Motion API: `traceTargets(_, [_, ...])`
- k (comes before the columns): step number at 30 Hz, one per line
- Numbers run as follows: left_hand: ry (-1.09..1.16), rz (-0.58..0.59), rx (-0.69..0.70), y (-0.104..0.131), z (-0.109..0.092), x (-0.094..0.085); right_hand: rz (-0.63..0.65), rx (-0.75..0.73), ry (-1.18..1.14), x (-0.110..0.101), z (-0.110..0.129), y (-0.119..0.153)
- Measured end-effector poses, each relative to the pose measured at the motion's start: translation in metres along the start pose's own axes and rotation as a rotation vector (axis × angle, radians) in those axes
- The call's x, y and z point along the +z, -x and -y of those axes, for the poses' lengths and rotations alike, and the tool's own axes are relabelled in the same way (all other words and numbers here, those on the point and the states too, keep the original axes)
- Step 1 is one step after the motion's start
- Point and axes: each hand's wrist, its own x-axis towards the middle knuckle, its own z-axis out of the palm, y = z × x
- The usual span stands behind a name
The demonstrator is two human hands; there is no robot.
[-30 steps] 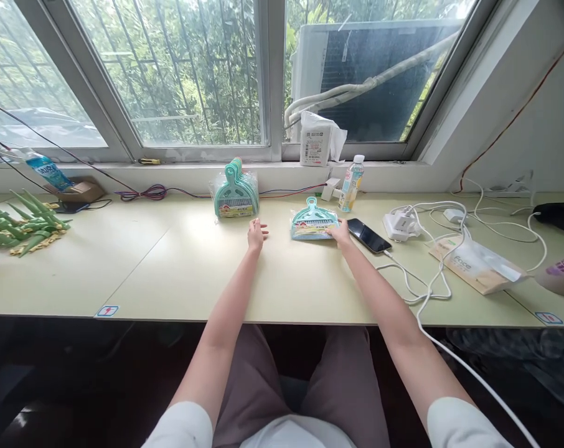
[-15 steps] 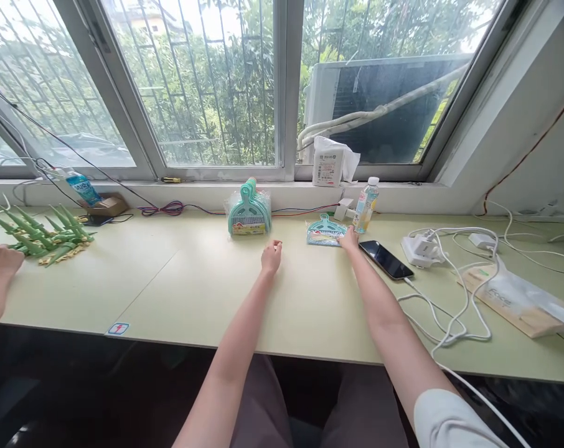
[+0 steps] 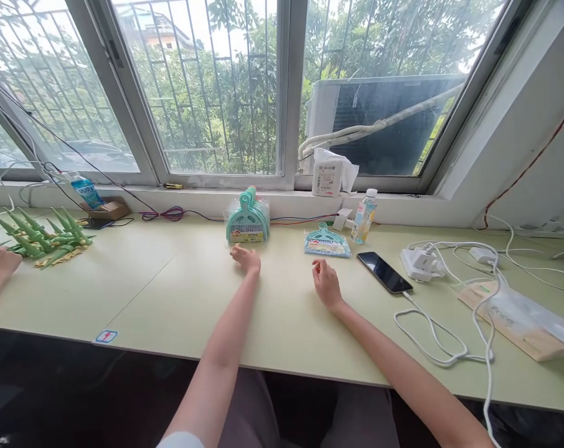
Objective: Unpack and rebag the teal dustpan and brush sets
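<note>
A stack of mint-green dustpan-and-brush sets (image 3: 248, 218) in clear wrapping stands near the wall. My left hand (image 3: 247, 258) is just in front of its base, fingers loosely stretched and apart, holding nothing I can see. Farther right, a single wrapped dustpan-and-brush set (image 3: 327, 241) lies flat on the table (image 3: 282, 317). My right hand (image 3: 327, 283) is on the near side of that set, apart from it, with its fingers curled in and nothing visible in them.
Behind the single set stands a drink bottle (image 3: 365, 216). A phone (image 3: 385, 272) on a white cable, a power strip (image 3: 422, 262) and a tissue pack (image 3: 520, 317) lie right. Another person's hand (image 3: 0, 264) is at far left by green pointed plant-like pieces (image 3: 43, 239).
My right hand has let go of the single set and drawn back toward me and left. My left hand has moved left, closer to the stack, and its fingers have loosened.
</note>
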Motion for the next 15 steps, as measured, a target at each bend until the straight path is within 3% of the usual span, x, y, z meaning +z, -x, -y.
traceTargets(3, [-0.059,-0.059,-0.010,-0.044,0.006,-0.008,0.097,-0.125,0.018,-0.004,0.014,0.014])
traceTargets(5, [-0.089,-0.038,-0.013,-0.075,0.010,-0.016,0.141,-0.209,0.049,-0.003,0.015,0.013])
traceTargets(8, [-0.098,0.142,-0.016,-0.109,0.013,-0.028,0.127,-0.201,0.033,0.004,0.005,0.003])
traceTargets(11, [-0.101,0.274,-0.015,-0.123,0.015,-0.040,0.072,-0.089,-0.034,0.012,-0.009,-0.006])
traceTargets(15, [-0.056,0.288,-0.017,-0.120,0.016,-0.051,0.087,-0.010,-0.074,0.017,-0.019,-0.008])
